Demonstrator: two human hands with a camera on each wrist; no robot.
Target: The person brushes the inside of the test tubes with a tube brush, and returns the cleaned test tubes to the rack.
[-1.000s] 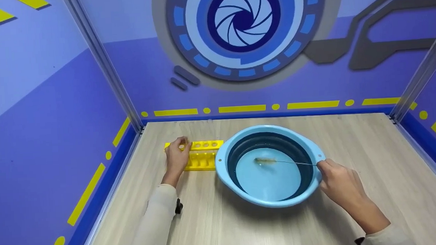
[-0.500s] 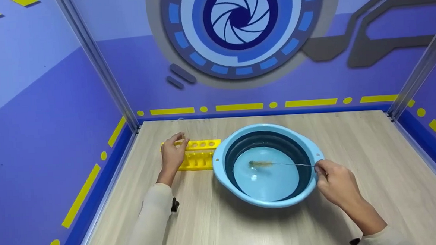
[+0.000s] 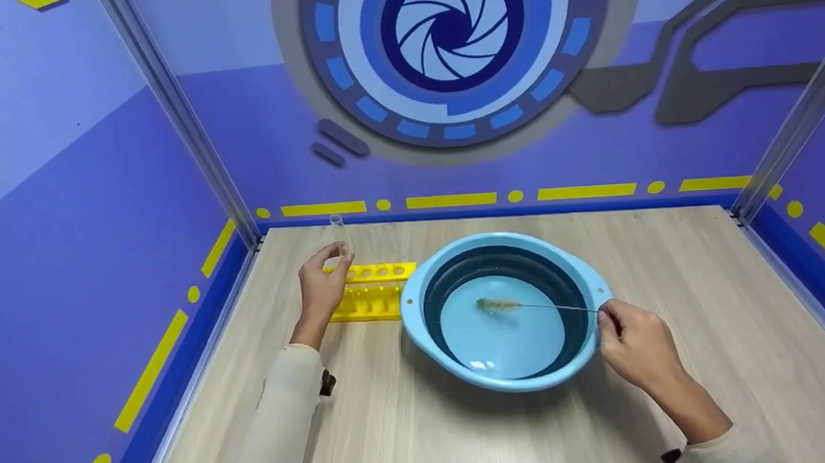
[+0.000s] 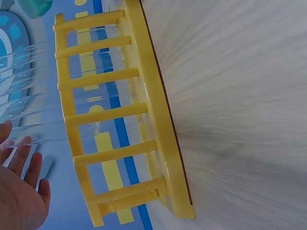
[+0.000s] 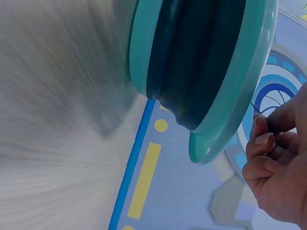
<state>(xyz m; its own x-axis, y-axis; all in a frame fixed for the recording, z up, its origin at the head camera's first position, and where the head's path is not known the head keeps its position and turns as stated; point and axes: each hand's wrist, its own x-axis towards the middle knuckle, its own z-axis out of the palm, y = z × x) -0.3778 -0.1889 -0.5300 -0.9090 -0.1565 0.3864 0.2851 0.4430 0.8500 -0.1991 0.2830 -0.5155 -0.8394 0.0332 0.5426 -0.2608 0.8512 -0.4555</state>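
Note:
My left hand (image 3: pixel 322 282) pinches a clear glass test tube (image 3: pixel 338 225) between thumb and fingers. The tube stands upright above the yellow test tube rack (image 3: pixel 374 303); in the left wrist view its lower part still seems to pass through the rack's top bar. Several other clear tubes (image 4: pixel 29 72) stand in the rack. On the right, my right hand (image 3: pixel 640 339) grips the thin wire handle of a test tube brush (image 3: pixel 499 304) at the rim of the blue basin (image 3: pixel 425 344). The brush's bristles lie in the water. In the right wrist view the basin hides the bristles.
Basin and rack stand side by side, nearly touching, on a light wooden table (image 3: pixel 395 430). Blue printed walls (image 3: pixel 452 180) enclose the table at the back and sides, with metal posts (image 3: pixel 196 137) in the corners.
My left hand has raised the test tube a little, so its mouth stands higher than the other tubes. The right hand keeps its grip on the brush, whose head shifts slightly.

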